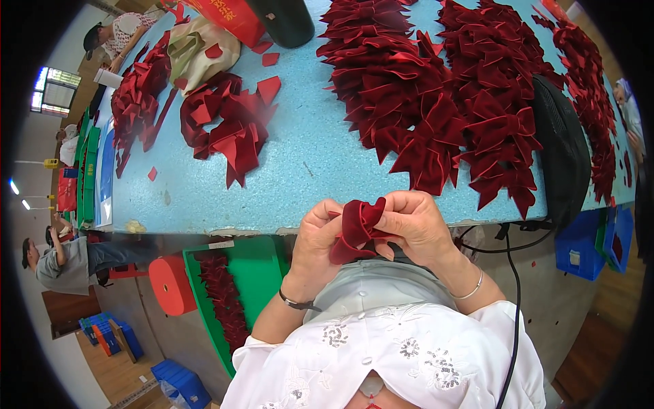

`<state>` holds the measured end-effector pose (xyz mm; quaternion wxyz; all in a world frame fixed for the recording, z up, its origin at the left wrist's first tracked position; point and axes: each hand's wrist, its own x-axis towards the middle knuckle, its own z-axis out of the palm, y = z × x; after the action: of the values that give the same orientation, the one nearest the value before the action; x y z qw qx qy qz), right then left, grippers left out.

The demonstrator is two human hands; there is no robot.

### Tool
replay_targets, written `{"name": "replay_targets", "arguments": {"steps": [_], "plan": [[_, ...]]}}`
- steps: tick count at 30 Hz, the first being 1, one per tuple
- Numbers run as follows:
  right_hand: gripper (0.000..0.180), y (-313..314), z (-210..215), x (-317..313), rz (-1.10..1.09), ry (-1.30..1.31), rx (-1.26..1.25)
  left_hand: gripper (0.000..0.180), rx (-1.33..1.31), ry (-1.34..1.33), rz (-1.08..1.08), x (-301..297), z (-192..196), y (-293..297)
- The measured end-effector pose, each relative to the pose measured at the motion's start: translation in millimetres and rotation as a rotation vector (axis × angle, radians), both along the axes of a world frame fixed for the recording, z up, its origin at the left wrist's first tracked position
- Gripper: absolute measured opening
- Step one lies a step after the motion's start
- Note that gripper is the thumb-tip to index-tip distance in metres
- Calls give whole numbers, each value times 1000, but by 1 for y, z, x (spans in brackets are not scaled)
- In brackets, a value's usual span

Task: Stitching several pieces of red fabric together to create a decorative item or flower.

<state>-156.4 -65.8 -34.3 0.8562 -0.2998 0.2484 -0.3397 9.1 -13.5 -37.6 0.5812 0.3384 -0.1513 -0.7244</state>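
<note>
Ribbon sits in clamped fingers, left hand at nine o'clock, right hand at three; likely to hold its folds.

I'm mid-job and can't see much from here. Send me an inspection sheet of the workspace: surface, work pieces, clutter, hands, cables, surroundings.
Surface: pale blue tabletop; front edge looks worn.
Work pieces: folded dark red velvet piece, in hand; long heaps of dark red velvet bows beyond it.
Clutter: black cylindrical container, cream cloth bundle, black fabric bag.
Hands: left hand and right hand both grip the velvet piece.
Cables: thin black cable hangs to the right of the right hand.
Surroundings: green plastic crate, lower left; person in grey shirt, far left.
</note>
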Motion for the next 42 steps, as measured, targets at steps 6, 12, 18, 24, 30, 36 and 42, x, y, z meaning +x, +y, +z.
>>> {"name": "replay_targets", "arguments": {"steps": [6,12,18,24,30,36,42], "plan": [[14,0,3,0,8,-118,113,6,-17,-38,7,-1,0,2],[16,1,7,0,34,-165,198,9,-26,31,-28,2,-2,2],[14,-2,11,-8,100,58,-28,8,56,82,-71,0,3,1],[11,1,12,-7,47,77,-59,15,19,116,-110,2,3,2],[6,3,13,-8,-15,262,-396,10,39,81,-132,-5,19,-3],[3,12,4,-4,-246,404,-841,12,81,126,-153,-3,16,-1],[14,14,12,-6,-357,496,-884,8,138,-30,-156,-1,13,0]]}}
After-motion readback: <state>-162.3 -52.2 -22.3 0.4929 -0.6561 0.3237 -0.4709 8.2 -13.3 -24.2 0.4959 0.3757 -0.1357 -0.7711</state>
